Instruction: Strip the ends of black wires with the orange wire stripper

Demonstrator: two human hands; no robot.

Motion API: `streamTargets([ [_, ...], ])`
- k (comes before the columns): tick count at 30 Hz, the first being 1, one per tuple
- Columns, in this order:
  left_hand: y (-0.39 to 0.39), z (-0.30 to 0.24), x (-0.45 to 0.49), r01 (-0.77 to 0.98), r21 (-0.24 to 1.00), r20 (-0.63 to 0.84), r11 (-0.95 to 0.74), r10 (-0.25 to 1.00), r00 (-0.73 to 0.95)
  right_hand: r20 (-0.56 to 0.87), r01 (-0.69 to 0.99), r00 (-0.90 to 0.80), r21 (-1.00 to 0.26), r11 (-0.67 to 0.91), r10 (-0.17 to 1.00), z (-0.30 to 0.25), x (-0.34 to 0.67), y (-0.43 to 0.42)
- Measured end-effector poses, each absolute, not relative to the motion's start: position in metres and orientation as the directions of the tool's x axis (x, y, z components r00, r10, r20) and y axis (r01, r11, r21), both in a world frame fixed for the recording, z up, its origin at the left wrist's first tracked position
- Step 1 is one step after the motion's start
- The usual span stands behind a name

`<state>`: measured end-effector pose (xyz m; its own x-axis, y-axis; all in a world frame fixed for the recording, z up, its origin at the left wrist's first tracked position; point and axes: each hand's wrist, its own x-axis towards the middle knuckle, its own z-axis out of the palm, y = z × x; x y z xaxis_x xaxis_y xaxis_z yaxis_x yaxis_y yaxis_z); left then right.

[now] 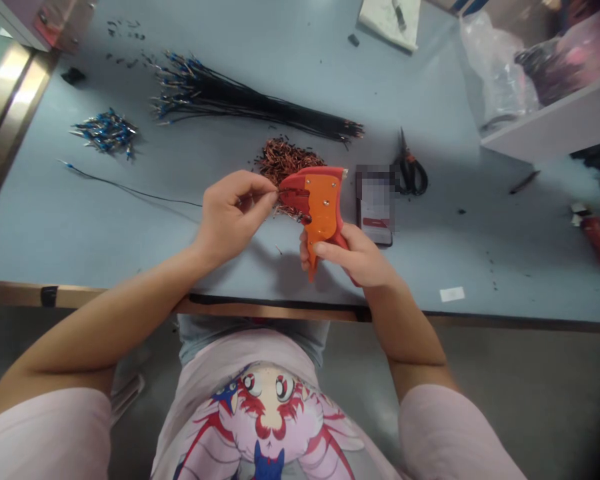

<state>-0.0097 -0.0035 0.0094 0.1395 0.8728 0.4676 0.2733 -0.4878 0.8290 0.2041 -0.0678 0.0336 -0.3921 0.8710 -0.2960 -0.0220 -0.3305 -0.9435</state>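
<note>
My right hand (357, 253) is wrapped round the handles of an orange and red wire stripper (323, 200), held upright over the table. Its jaws face left, toward my left hand (237, 213). Between thumb and forefinger, that hand pinches a thin black wire (145, 195) at the mouth of the jaws. How deep the wire's end sits in the jaws is hard to see. The wire trails left from my hand to a blue-collared metal terminal lying on the table. Behind the stripper's head lies a pile of copper-coloured scraps (285, 159), partly hidden by it.
A bundle of black wires (250, 100) with blue terminals lies behind. Loose blue terminals (107, 133) are heaped at the left. A phone (377, 227) and black-handled scissors (413, 175) lie right of the stripper. A bin with plastic bags (550, 120) stands at the far right.
</note>
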Motion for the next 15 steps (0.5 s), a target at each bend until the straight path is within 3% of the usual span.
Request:
streamTargets([
  [15, -0.0026, 0.0058, -0.0097, 0.281, 0.825, 0.466, -0.491, 0.871, 0.153, -0.304, 0.072, -0.381, -0.951, -0.3, 0.873, 0.0325, 0.1986, -0.0676],
])
